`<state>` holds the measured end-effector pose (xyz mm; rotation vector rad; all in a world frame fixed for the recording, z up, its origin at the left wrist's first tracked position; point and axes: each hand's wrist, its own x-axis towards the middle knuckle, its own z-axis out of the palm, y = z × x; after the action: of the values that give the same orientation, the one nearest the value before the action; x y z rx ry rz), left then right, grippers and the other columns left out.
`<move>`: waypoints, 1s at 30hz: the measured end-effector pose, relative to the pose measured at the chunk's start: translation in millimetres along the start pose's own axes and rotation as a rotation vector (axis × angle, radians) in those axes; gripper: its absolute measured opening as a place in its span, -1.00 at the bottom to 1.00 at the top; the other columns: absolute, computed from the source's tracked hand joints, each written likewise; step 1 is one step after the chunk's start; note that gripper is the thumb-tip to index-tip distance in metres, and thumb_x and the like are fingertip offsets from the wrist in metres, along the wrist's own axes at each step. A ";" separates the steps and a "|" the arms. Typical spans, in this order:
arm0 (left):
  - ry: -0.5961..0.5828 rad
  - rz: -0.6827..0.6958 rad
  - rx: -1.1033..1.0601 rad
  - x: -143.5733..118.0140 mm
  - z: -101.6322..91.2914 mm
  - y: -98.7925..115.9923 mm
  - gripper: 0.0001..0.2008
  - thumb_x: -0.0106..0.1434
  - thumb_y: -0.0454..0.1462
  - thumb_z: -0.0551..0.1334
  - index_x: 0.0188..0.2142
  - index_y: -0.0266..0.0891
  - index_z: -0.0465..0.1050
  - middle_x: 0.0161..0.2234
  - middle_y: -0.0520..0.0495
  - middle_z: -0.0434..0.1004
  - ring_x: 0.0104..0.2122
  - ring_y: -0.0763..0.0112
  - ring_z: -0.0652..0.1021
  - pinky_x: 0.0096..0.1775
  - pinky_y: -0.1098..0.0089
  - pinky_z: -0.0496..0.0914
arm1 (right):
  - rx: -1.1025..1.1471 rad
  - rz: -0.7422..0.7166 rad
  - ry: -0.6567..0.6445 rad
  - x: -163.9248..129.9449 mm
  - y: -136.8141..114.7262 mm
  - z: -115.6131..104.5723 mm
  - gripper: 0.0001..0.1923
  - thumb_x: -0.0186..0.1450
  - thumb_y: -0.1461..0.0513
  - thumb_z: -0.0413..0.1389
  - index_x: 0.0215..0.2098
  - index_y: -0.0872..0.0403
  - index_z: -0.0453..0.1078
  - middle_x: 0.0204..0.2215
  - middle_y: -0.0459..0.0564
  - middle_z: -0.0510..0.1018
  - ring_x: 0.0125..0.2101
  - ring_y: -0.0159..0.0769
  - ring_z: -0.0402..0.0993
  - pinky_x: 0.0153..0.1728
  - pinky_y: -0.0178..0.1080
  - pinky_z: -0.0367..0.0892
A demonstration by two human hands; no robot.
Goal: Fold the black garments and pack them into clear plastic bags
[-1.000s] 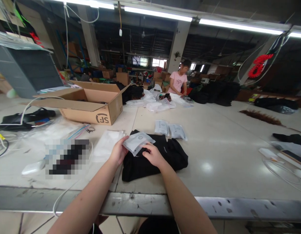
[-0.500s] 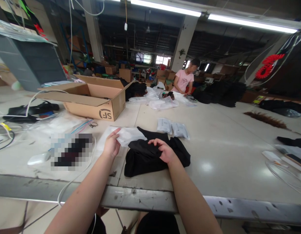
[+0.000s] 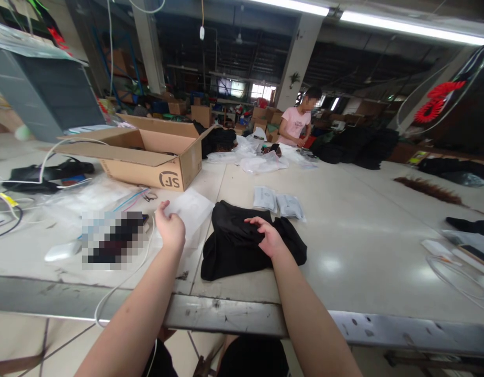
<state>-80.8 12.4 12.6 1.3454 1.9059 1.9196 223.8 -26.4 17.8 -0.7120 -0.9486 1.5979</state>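
Observation:
A black folded garment [image 3: 236, 246] lies on the table in front of me, its fabric bunched near the top. My right hand [image 3: 268, 236] is over its right half, with loosely bent fingers apart and nothing held. To the garment's left is a translucent white plastic bag [image 3: 194, 209], lying fairly flat. My left hand [image 3: 171, 228] is at the bag's left side, thumb and fingers apart; part of the bag is hidden behind it. Two small sealed packets, a left one [image 3: 264, 199] and a right one [image 3: 290, 206], lie just beyond the garment.
An open cardboard box [image 3: 147, 170] stands at the back left. A white cable [image 3: 142, 269] runs over the metal table edge [image 3: 226, 313], near a white mouse-like object [image 3: 62, 251]. Across the table a person in a pink shirt [image 3: 294, 125] stands by plastic bags [image 3: 263, 162].
My left hand has moved left and turned. The plastic bag, which overlapped the garment's upper left, now lies beside it. My right hand has barely shifted.

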 end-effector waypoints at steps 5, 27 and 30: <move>-0.089 0.251 0.489 -5.8 -6.0 13.7 -0.43 0.23 -0.38 0.09 0.26 -0.29 0.27 0.43 -0.30 -0.15 0.41 -0.15 -0.13 0.30 -0.27 -0.17 | -0.015 0.006 0.022 -1.1 -0.9 3.5 -0.65 -0.10 0.34 0.03 -0.37 0.00 0.52 -0.13 -0.09 0.63 -0.01 -0.07 0.43 0.01 -0.06 0.35; -0.629 -0.052 0.860 1.9 7.6 -19.4 -0.22 0.29 0.08 0.06 0.34 -0.36 0.15 0.37 -0.61 -0.08 0.35 -0.49 -0.06 0.18 -0.37 -0.08 | -0.076 -0.016 0.025 -0.2 1.9 7.5 -0.64 -0.08 0.34 0.03 -0.36 0.00 0.55 -0.14 -0.08 0.64 0.05 -0.06 0.42 0.06 -0.08 0.32; -0.573 -0.057 0.855 1.3 7.7 -18.8 -0.25 0.30 0.07 0.05 0.33 -0.37 0.18 0.36 -0.64 -0.07 0.34 -0.50 -0.05 0.17 -0.38 -0.11 | -0.078 -0.020 0.020 -0.1 2.0 7.7 -0.64 -0.07 0.34 0.03 -0.35 0.00 0.55 -0.14 -0.08 0.64 0.04 -0.06 0.42 0.07 -0.07 0.31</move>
<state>-85.7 22.7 -4.2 1.7182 2.4294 0.5178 216.4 -28.2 19.8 -0.7695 -1.0047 1.5404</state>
